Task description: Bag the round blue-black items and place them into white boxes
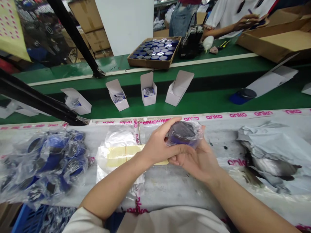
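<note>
Between my two hands is a dark blue, round cup-like item with a black end, wrapped in a clear plastic bag [183,133]. My left hand [160,142] curls round its left side, thumb along the bottom. From below and the right, my right hand [198,158] supports it, its fingers partly hidden behind the item. Beneath my left forearm lie a stack of yellowish paper slips [116,157] with a band round it and some clear plastic bags [120,137]. A heap of similar bagged blue items [52,152] sits on the bench to the left.
Across the green conveyor [145,110] stand several open white boxes [148,99], some holding bagged items. A blue item [243,96] lies by a long white box. Farther back are a carton of blue cylinders [150,63] and a co-worker's hand [247,22]. Grey plastic wrapping [279,145] lies right.
</note>
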Demonstrator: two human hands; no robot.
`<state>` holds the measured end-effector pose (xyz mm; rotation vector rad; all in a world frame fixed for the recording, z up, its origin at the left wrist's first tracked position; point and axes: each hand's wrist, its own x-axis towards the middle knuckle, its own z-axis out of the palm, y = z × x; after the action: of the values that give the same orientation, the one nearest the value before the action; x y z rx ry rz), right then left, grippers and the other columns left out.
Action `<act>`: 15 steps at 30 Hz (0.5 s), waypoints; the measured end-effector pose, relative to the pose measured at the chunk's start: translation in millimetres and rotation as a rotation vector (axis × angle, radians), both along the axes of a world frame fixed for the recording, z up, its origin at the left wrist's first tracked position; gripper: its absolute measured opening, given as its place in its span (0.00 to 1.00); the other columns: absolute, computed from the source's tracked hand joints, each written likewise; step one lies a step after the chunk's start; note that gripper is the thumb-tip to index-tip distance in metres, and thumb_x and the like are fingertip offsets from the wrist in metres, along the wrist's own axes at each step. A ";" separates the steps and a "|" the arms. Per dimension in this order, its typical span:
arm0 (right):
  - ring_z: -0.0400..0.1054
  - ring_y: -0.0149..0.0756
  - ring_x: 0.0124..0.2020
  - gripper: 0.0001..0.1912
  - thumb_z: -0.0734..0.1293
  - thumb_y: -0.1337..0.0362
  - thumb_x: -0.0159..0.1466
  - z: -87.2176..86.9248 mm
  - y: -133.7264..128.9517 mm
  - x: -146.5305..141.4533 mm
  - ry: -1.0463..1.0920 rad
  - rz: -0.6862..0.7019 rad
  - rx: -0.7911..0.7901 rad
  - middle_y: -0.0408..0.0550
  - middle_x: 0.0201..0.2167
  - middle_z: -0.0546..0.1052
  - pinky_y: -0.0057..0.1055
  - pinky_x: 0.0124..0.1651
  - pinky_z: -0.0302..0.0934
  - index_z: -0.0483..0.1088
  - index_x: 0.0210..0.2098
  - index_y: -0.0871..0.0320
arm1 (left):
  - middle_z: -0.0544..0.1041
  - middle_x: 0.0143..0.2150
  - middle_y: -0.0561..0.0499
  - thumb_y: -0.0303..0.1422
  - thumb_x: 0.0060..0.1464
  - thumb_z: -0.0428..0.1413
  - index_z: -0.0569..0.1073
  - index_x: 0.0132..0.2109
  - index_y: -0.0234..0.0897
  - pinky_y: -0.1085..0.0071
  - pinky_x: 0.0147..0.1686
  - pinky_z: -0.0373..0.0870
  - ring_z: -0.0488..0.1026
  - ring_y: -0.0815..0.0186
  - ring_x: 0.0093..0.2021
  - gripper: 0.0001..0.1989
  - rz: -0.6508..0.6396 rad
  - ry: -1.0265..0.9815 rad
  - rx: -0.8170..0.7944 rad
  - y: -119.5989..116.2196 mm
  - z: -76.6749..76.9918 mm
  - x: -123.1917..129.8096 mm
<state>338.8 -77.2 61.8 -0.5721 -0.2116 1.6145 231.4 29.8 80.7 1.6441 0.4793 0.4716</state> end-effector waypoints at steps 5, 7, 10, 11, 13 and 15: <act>0.72 0.35 0.28 0.34 0.60 0.29 0.61 0.1 2.0 0.7 0.013 -0.013 -0.018 0.45 0.35 0.81 0.32 0.31 0.66 0.77 0.45 0.50 | 0.78 0.53 0.48 0.42 0.44 0.71 0.67 0.64 0.49 0.60 0.38 0.81 0.80 0.59 0.37 0.40 -0.019 0.087 -0.167 -3.4 9.8 -1.5; 0.73 0.36 0.28 0.33 0.60 0.30 0.61 0.9 2.3 0.5 0.025 -0.025 -0.028 0.44 0.35 0.81 0.32 0.31 0.66 0.77 0.45 0.49 | 0.78 0.50 0.48 0.43 0.45 0.71 0.65 0.65 0.51 0.64 0.23 0.78 0.76 0.66 0.24 0.41 -0.043 0.124 -0.257 -4.4 12.5 -2.3; 0.73 0.36 0.28 0.34 0.59 0.29 0.61 1.3 2.7 0.8 0.046 -0.040 -0.043 0.44 0.35 0.81 0.32 0.31 0.66 0.76 0.45 0.49 | 0.78 0.48 0.48 0.43 0.44 0.71 0.65 0.64 0.53 0.69 0.16 0.73 0.71 0.71 0.17 0.41 -0.047 0.142 -0.352 -4.6 14.2 -1.9; 0.73 0.36 0.28 0.34 0.59 0.29 0.61 0.9 3.0 1.2 0.048 -0.039 -0.049 0.44 0.35 0.81 0.32 0.31 0.66 0.76 0.45 0.50 | 0.78 0.48 0.48 0.42 0.44 0.71 0.65 0.64 0.53 0.69 0.16 0.74 0.71 0.71 0.17 0.41 -0.040 0.141 -0.369 -4.1 14.1 -1.3; 0.73 0.37 0.28 0.36 0.58 0.28 0.60 -0.5 3.8 1.7 0.034 -0.033 -0.074 0.45 0.34 0.80 0.32 0.31 0.66 0.77 0.45 0.51 | 0.78 0.49 0.48 0.40 0.42 0.72 0.66 0.64 0.54 0.70 0.17 0.74 0.72 0.71 0.18 0.42 -0.031 0.133 -0.394 -2.9 12.9 0.3; 0.72 0.37 0.26 0.38 0.59 0.27 0.59 -1.9 3.9 0.6 0.005 -0.034 -0.121 0.47 0.32 0.80 0.32 0.29 0.65 0.77 0.43 0.53 | 0.78 0.50 0.47 0.38 0.41 0.73 0.66 0.65 0.53 0.70 0.17 0.74 0.72 0.71 0.18 0.44 -0.029 0.129 -0.413 -2.9 11.2 1.2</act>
<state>339.4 -73.3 59.9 -0.6608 -0.1000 1.6031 232.6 26.9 91.8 1.2844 0.6044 0.2258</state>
